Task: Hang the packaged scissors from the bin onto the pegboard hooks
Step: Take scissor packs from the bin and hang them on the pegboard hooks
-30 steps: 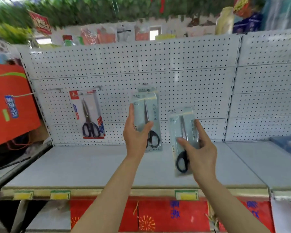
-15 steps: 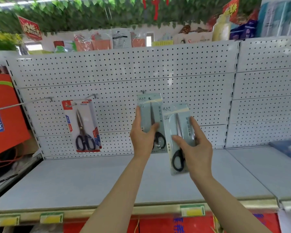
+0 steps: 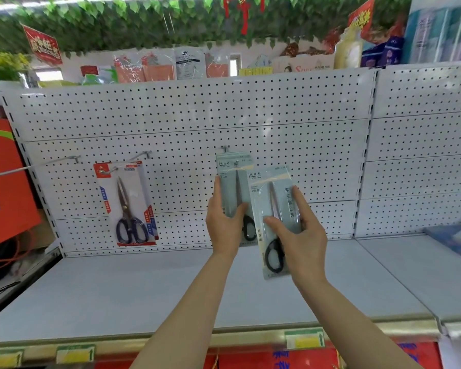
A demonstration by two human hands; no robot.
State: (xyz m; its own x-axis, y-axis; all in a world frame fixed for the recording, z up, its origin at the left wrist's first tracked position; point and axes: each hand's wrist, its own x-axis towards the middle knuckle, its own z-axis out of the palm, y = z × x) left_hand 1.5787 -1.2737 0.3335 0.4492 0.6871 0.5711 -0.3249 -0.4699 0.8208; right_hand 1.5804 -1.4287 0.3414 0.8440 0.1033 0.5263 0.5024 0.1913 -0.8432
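**Two grey scissor packs held up at the pegboard**

The left hand [image 3: 225, 222] is gripping a grey scissors pack [image 3: 233, 187] by its lower half, thumb curling across the front and fingers wrapping behind. The top of this pack is sitting at a short hook [image 3: 225, 148] on the pegboard [image 3: 197, 115]; whether the hook is passing through the hang hole is hard to tell. The right hand [image 3: 301, 235] is pinching a second grey scissors pack [image 3: 273, 209], thumb lying across the front and fingers reaching up the right edge. This pack is tilting slightly and overlapping the right edge of the first one, in front of it.

To the left, a red-carded pair of scissors [image 3: 128, 206] is hanging from a long hook [image 3: 133, 159], and another long hook [image 3: 32, 166] is sticking out bare beside it. Below, the grey shelf [image 3: 117, 288] is running under both forearms.
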